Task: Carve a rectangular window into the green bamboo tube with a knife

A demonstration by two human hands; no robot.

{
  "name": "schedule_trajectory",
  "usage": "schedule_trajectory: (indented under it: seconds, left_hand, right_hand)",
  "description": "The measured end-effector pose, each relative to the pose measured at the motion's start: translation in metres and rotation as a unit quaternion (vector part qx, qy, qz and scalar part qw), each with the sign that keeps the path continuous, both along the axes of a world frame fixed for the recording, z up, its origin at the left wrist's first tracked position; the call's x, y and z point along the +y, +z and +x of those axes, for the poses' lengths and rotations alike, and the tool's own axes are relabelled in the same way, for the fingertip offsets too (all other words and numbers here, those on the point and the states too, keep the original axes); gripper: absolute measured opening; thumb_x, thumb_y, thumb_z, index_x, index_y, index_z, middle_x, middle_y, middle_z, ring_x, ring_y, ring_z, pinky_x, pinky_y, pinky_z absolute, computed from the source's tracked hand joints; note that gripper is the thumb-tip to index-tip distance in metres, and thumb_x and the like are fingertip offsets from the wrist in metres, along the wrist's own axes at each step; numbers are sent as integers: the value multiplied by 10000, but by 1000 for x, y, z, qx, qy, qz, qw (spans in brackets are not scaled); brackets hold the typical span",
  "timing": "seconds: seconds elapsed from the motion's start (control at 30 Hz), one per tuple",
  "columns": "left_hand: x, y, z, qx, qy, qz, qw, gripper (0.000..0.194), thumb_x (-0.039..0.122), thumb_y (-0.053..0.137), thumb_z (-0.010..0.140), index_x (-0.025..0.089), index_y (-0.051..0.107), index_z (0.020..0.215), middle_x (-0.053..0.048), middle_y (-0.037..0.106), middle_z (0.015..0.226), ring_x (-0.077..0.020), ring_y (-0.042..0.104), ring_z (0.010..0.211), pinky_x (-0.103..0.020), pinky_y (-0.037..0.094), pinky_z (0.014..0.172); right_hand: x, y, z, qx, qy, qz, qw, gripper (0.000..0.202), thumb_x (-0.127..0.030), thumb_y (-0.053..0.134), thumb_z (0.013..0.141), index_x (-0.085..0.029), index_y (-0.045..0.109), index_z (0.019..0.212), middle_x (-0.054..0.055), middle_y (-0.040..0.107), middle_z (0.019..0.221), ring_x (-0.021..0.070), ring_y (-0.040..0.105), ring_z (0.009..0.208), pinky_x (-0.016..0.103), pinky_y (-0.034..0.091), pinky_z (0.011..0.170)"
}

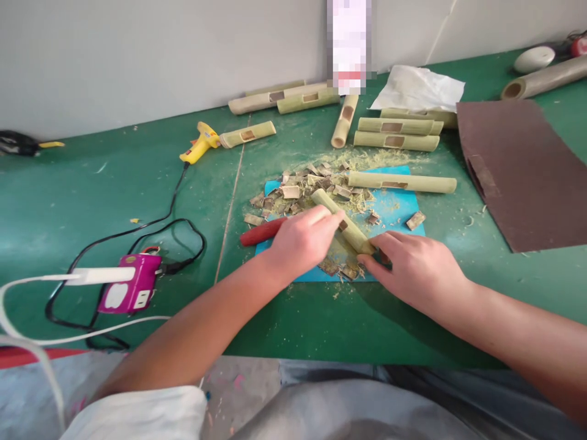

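A short pale-green bamboo tube lies slantwise over a blue mat, with a small dark opening cut in its upper side. My right hand is closed on the tube's near end, thumb and fingers at either side. My left hand is closed in a fist, its fingertips against the tube beside the opening. From the back of that fist sticks out the red handle of a tool; its working end is hidden. Bamboo chips and shavings lie around the tube. Behind it rests a longer slotted bamboo tube.
More slotted bamboo tubes lie farther back, some under white paper. A brown sheet is at right. At left, a yellow hot glue gun and a purple power adapter trail cords over the green table.
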State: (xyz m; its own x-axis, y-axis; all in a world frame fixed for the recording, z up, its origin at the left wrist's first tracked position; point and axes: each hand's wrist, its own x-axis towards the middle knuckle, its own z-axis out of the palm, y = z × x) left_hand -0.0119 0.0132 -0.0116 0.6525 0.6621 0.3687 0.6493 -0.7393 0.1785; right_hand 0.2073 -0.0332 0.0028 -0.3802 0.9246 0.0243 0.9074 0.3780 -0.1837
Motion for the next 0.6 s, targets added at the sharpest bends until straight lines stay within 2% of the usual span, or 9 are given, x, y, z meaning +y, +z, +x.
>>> schedule_trajectory:
  seconds: [0.07,0.17,0.3,0.43,0.53,0.6]
  left_hand:
    - [0,0,0,-7,-11,-11,1000,309,140,384,1009,75,631,1182,-74,655,857,-139,654,786,-264,585,736]
    - [-1,1,1,-9,10,7,1000,307,147,382,1012,63,641,1155,-87,661,862,-147,657,793,-270,582,727]
    - [0,0,1,-27,-10,-13,1000,294,156,399,1012,90,649,1153,-66,664,853,-128,650,762,-246,571,705]
    - [0,0,1,-13,23,20,999,296,154,404,1007,84,662,1132,-78,671,839,-149,661,774,-270,567,704]
    - [-1,1,2,-21,4,-8,1000,288,166,415,1009,104,667,1134,-63,674,840,-133,662,759,-251,566,703]
    - [-2,2,3,-36,19,-5,999,288,174,413,1013,97,668,1122,-71,681,855,-137,667,777,-259,569,722]
  right_hand:
    - [0,0,0,0,-2,0,1000,284,-417,567,888,-173,711,863,21,684,722,147,545,565,294,226,522]
    - [0,-1,0,-1,-3,2,1000,292,-426,566,889,-172,710,867,21,683,721,149,551,571,294,221,524]
    - [0,-2,1,-6,1,-1,1000,292,-425,566,890,-170,706,862,22,679,715,152,550,569,296,213,520]
    - [0,-1,0,-4,-1,3,1000,284,-419,569,888,-170,697,842,21,674,709,149,546,572,291,220,524]
    - [0,-1,0,-2,1,-1,1000,288,-419,557,896,-171,695,846,22,675,717,151,549,580,294,220,523]
    - [0,-2,0,-5,-1,-6,1000,289,-420,555,895,-172,691,839,20,670,710,152,549,579,296,220,523]
